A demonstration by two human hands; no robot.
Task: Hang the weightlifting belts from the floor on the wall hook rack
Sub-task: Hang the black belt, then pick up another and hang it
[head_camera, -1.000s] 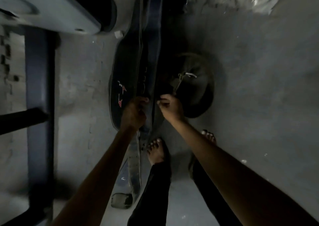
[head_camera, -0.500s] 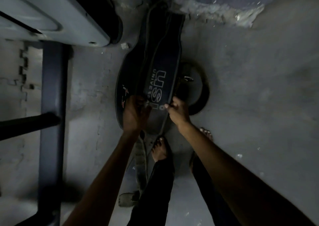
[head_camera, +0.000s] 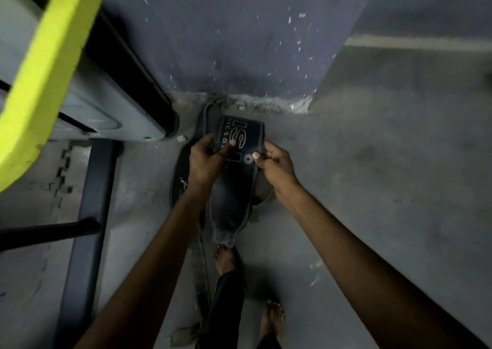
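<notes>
A dark blue weightlifting belt (head_camera: pixel 234 194) with white lettering hangs lifted off the floor, its narrow end dangling above my bare foot. My left hand (head_camera: pixel 206 159) grips its left edge, thumb across the lettering. My right hand (head_camera: pixel 275 163) pinches its right edge. A second dark belt (head_camera: pixel 181 186) with small markings lies on the concrete floor under and left of the lifted one; its strap and buckle (head_camera: pixel 183 335) trail back beside my legs. No wall hook rack is in view.
A grey machine with a yellow-green frame (head_camera: pixel 45 69) stands at upper left, above a dark steel base bar (head_camera: pixel 87 215). A dark blue wall (head_camera: pixel 239 42) rises right behind the belts. My two bare feet (head_camera: pixel 226 260) stand on the floor.
Both hands have raised the lettered belt off the floor toward me. The view has tilted up, showing the wall and the yellow-green frame. A round dark object on the floor is now mostly hidden.
</notes>
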